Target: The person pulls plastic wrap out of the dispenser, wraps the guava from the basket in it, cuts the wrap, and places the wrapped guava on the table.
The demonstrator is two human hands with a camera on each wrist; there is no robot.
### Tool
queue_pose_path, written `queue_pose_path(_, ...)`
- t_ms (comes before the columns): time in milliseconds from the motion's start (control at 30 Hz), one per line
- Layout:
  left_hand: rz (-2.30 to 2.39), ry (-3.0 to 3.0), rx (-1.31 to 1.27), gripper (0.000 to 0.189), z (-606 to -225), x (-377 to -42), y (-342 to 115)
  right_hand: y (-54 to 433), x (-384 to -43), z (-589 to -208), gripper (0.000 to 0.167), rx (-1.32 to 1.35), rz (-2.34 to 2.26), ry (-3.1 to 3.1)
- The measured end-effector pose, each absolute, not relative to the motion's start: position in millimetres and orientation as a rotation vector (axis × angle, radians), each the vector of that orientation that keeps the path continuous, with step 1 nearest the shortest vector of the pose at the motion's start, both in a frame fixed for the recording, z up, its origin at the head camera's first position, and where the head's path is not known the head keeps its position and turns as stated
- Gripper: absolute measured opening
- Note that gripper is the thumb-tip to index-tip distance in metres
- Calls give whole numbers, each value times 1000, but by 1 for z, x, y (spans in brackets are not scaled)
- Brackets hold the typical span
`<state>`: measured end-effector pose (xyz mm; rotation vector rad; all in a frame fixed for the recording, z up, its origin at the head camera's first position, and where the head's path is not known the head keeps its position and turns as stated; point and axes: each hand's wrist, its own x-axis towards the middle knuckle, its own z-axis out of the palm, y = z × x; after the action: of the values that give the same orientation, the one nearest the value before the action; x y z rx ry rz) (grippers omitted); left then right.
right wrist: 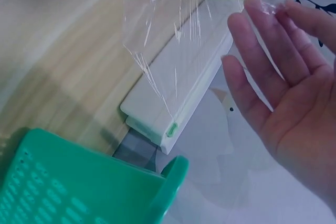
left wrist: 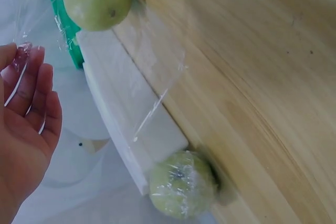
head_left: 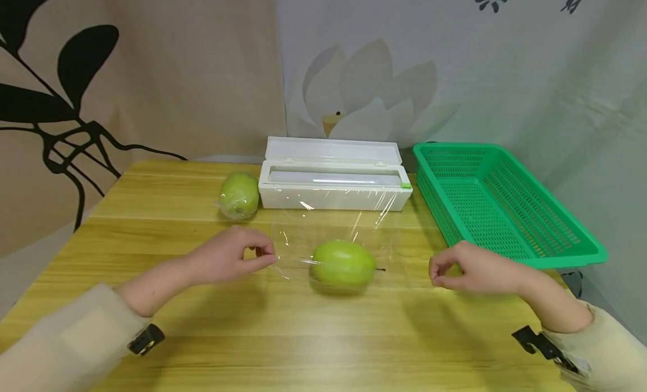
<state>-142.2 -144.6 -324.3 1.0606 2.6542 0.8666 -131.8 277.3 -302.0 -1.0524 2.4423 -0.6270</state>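
Clear plastic wrap [head_left: 349,218] runs forward from a white dispenser box [head_left: 333,198] with its lid up. Between my hands, the film passes over a green pear [head_left: 343,264] lying on its side, stem pointing right. My left hand [head_left: 235,257] pinches one front corner of the film between thumb and fingertips. At the other corner my right hand [head_left: 475,270] pinches it the same way. The right wrist view shows the film [right wrist: 173,40] creased and stretched toward the box's green slider [right wrist: 171,129]. Another green pear [head_left: 239,196], wrapped in film, sits left of the box.
A green plastic basket [head_left: 505,212] stands on the right, its near rim close behind my right hand. The wooden table [head_left: 323,341] extends toward me. Behind it hangs a printed cloth [head_left: 202,72].
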Motion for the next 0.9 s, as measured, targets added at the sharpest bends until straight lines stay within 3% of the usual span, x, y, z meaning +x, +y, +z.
queue_pose_path(400, 1030, 2700, 840, 13, -338, -182, -139, 264, -168, -294, 11, -756, -545, 2663)
queue_pose_path(900, 1039, 2649, 661, 19, -359, -208, -135, 242, -195, -328, 13, -571, -292, 2849)
